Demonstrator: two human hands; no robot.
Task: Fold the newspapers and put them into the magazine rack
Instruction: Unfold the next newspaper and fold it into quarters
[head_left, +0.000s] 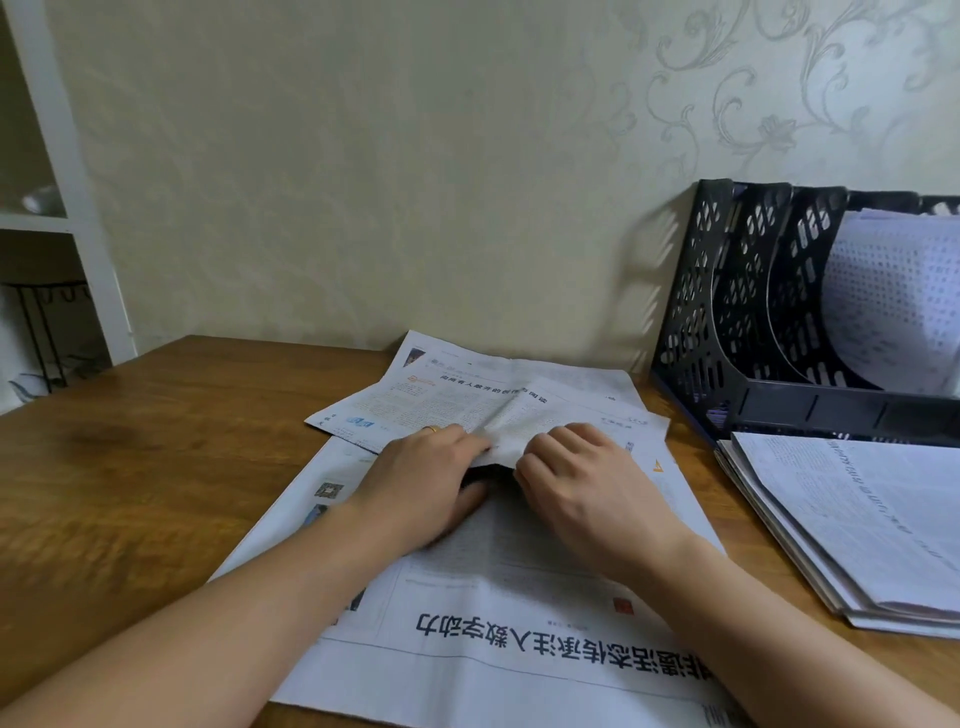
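A newspaper sheet (498, 639) lies spread on the wooden table (130, 493) in front of me, its far half lifted and turned back toward me. My left hand (421, 483) and my right hand (582, 483) both pinch the near edge of that raised fold (506, 441) at the sheet's middle, knuckles up, close together. A second newspaper (467, 384) lies beneath it, against the wall. The black mesh magazine rack (737, 312) stands at the right by the wall, with a folded newspaper (893, 312) in its right compartment.
A stack of folded newspapers (872, 525) lies on the table at the right, in front of the rack. A white shelf unit (67, 208) stands at the far left beyond the table's edge. Patterned wallpaper backs the table.
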